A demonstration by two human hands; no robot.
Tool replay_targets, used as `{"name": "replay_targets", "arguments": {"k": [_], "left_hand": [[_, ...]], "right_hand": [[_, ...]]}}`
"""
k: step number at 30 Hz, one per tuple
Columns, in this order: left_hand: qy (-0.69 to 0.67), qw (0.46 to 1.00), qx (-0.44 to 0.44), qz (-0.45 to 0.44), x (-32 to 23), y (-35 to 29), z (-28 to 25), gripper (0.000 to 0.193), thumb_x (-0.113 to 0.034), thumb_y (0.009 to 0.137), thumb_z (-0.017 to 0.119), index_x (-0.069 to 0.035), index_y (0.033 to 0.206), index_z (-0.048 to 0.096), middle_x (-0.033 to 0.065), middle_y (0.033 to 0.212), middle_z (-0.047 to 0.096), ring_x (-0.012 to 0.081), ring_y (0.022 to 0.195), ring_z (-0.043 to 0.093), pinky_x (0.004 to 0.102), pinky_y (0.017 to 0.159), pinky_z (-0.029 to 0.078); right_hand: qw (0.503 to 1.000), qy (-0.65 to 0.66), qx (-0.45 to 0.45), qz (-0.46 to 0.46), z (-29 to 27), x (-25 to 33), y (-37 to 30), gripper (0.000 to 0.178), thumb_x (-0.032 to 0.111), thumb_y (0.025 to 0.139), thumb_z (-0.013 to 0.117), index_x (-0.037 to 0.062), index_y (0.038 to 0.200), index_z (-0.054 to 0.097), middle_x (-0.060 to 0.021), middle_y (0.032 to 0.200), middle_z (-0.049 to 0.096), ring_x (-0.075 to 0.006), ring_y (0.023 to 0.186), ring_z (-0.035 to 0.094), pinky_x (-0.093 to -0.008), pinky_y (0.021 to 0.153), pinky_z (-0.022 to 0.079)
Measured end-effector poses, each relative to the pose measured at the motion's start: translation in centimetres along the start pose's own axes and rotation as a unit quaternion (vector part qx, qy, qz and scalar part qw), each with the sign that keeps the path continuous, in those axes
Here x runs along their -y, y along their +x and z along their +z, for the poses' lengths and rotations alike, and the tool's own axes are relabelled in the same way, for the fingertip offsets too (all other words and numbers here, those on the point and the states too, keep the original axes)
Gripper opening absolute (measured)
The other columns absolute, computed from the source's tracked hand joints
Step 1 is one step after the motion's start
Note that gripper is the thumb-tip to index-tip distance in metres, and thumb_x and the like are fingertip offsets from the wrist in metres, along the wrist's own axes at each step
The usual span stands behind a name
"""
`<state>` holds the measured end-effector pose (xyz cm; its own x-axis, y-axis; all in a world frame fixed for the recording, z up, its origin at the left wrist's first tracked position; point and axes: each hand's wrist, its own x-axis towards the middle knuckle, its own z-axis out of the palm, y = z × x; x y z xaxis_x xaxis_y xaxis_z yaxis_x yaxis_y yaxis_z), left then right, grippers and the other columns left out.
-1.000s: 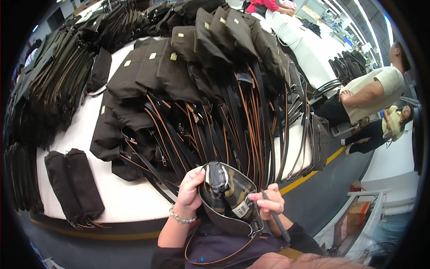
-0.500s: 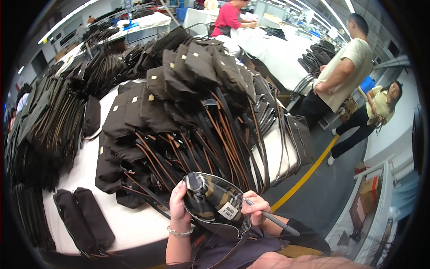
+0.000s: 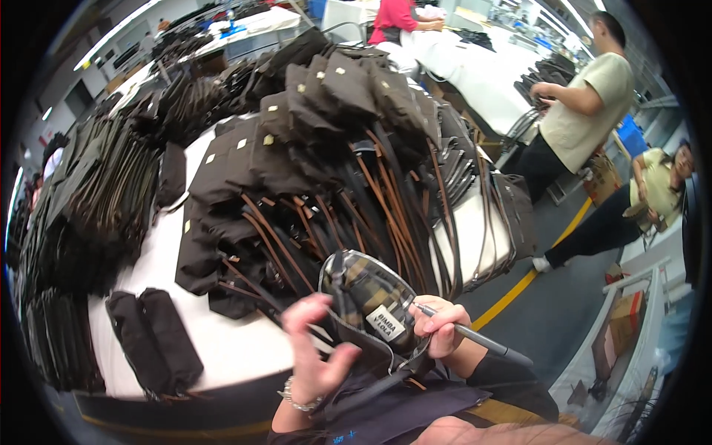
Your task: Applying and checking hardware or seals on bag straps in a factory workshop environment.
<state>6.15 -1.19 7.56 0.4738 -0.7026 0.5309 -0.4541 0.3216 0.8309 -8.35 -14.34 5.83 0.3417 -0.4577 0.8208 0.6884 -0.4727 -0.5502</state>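
A dark brown zip pouch [image 3: 358, 337] gapes open in front of me. Its lining [image 3: 363, 289] is a plaid of olive, black and cream, with a white label [image 3: 384, 323] sewn inside. My right hand [image 3: 443, 326] pinches the pouch's right edge and also holds a slim grey pen-like tool [image 3: 493, 345], tip toward the pouch opening. Beside the pouch's left side, my left hand [image 3: 319, 352] is open, thumb and fingers apart, somewhat blurred, holding nothing. A bracelet [image 3: 297, 399] circles the left wrist.
Dark bags [image 3: 297, 156] with black and brown straps pile up on the white table [image 3: 222, 356]. Two dark pouches [image 3: 154, 341] lie at its near left; stacked dark pieces [image 3: 96, 200] stand farther left. One person [image 3: 593, 104] stands at the right, another [image 3: 656, 182] near the aisle.
My left hand has let go of the pouch's left edge and opened beside it. The pouch has tilted more upright, still in my right hand with the pen-like tool. The view has shifted.
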Motion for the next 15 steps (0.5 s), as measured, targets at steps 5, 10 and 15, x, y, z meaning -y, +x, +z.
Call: {"name": "replay_targets", "arguments": {"k": [5, 10, 15], "left_hand": [[0.024, 0.963, 0.264, 0.043, -2.6, -0.5, 0.5, 0.032, -0.012, 0.068, 0.067, -0.007, 0.098, 0.059, 0.0051, 0.098, 0.061, 0.0203, 0.096, 0.056, 0.0382, 0.091, 0.033], [-0.007, 0.963, 0.262, 0.072, -2.6, -0.6, 0.9, 0.021, -0.008, 0.069, 0.065, -0.007, 0.090, 0.062, 0.0045, 0.073, 0.053, 0.0196, 0.066, 0.050, 0.0321, 0.066, 0.038], [0.005, 0.950, 0.312, -0.006, -2.8, -0.5, 0.5, 0.016, -0.012, 0.070, 0.066, -0.006, 0.084, 0.060, 0.0058, 0.072, 0.053, 0.0219, 0.065, 0.049, 0.0309, 0.061, 0.036]], "right_hand": [[0.999, 0.011, -0.041, 0.005, 1.6, -0.6, -0.6, 0.022, 0.023, 0.092, 0.040, 0.0031, 0.084, 0.044, -0.0035, 0.050, 0.044, -0.0131, 0.040, 0.037, -0.0297, 0.046, 0.036], [0.998, -0.027, -0.048, 0.013, 2.2, -0.6, -1.8, 0.020, 0.022, 0.092, 0.039, 0.0030, 0.085, 0.043, -0.0024, 0.050, 0.043, -0.0105, 0.038, 0.034, -0.0277, 0.043, 0.031], [0.996, -0.076, -0.035, 0.004, 2.4, -1.0, -2.4, 0.024, 0.025, 0.093, 0.035, 0.0036, 0.083, 0.038, -0.0011, 0.046, 0.041, -0.0078, 0.035, 0.030, -0.0255, 0.041, 0.026]]}}
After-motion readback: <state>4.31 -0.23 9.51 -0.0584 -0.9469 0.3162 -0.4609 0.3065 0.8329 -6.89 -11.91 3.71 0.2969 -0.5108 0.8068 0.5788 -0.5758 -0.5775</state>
